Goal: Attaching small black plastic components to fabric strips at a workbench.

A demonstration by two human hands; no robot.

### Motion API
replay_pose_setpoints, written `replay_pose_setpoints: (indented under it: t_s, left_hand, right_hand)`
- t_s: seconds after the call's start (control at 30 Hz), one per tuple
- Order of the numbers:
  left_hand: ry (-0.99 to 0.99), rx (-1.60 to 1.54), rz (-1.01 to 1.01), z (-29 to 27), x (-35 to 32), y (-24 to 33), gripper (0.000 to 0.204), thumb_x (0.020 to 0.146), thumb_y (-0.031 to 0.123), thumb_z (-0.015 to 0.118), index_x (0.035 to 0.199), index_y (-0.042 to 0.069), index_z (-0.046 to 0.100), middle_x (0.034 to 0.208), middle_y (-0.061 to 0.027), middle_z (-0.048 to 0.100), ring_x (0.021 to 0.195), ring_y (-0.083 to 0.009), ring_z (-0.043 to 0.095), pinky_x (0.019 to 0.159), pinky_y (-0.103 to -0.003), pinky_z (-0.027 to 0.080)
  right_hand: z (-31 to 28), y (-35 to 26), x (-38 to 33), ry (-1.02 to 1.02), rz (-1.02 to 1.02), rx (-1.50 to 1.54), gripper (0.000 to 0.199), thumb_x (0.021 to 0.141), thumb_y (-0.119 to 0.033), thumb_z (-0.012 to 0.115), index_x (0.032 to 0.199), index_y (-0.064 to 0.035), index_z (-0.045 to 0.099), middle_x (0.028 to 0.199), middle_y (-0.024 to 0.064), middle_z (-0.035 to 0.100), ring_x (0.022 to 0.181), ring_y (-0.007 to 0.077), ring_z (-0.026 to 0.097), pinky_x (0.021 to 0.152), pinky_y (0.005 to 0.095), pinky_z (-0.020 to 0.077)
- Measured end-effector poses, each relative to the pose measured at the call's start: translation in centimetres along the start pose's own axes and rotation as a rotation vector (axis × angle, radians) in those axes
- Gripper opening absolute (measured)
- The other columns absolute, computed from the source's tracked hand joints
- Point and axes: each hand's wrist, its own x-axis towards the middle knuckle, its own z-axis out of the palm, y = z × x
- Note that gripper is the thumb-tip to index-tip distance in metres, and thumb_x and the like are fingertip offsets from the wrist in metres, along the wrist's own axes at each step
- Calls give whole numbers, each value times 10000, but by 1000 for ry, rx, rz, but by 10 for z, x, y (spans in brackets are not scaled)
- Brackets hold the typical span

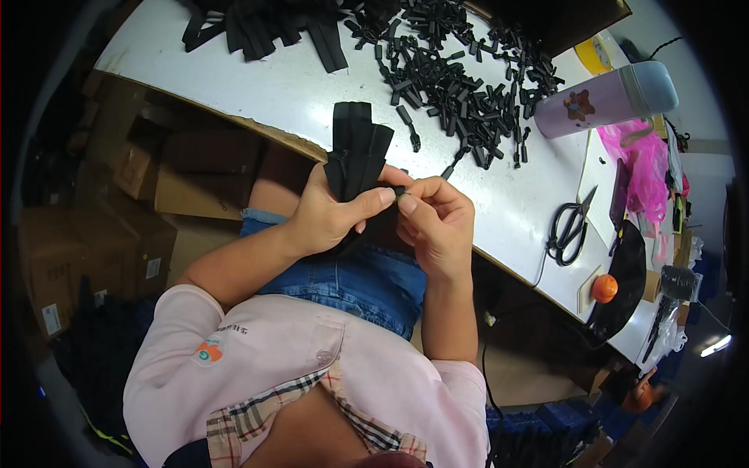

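Note:
My left hand (331, 214) grips a bundle of black zipper tapes (357, 148) that sticks up past the white table's edge. My right hand (437, 222) pinches a small black slider (399, 190) between thumb and fingers, right against the bundle's side. Both hands meet above my lap, over blue denim. A heap of several loose black sliders (456, 74) lies on the table beyond the hands, and more black tapes (265, 27) lie at the far left of the table.
The white table (273, 86) runs diagonally. On its right side lie a lilac bottle (608, 100) on its side, black scissors (571, 226), pink plastic (644, 168) and an orange ball (604, 288). Cardboard boxes (148, 187) stand on the floor at left.

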Motion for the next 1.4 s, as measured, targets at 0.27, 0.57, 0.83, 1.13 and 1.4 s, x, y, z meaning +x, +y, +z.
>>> replay_pose_setpoints:
  t_s: [0.27,0.57,0.83,1.13,1.4]
  left_hand:
    - [101,66,85,7,-2,-3,189,787,74,535,953,-6,576,619,26,526,472,-13,425,416,-154,326]
    - [21,82,43,2,-1,2,167,779,73,539,918,-2,592,611,22,527,455,-14,424,404,-152,324]
    - [41,65,3,-1,1,0,169,778,83,541,919,4,590,639,14,542,462,-13,428,407,-148,329]
    - [21,99,24,0,-3,2,186,790,98,547,943,-7,566,712,-8,545,501,-17,449,422,-145,357]
    - [-17,127,77,-4,-6,-6,184,783,85,586,950,7,584,646,11,546,489,-18,454,431,-153,359]
  right_hand:
    - [12,27,-4,188,-383,-273,83,799,-48,551,825,15,503,653,27,490,478,42,402,392,176,321]
    - [-2,9,-2,-76,115,299,76,788,-50,547,776,6,497,585,23,464,424,44,360,361,174,280]
    - [12,14,-6,130,-67,-10,88,801,-58,555,824,15,511,628,7,486,459,25,375,381,165,283]
    - [6,20,-9,32,-132,-55,117,829,-122,538,855,-14,500,662,-6,480,498,13,367,416,147,280]
    - [8,23,-12,56,-132,-72,128,835,-137,533,847,-15,494,658,-6,470,507,13,365,420,147,281]
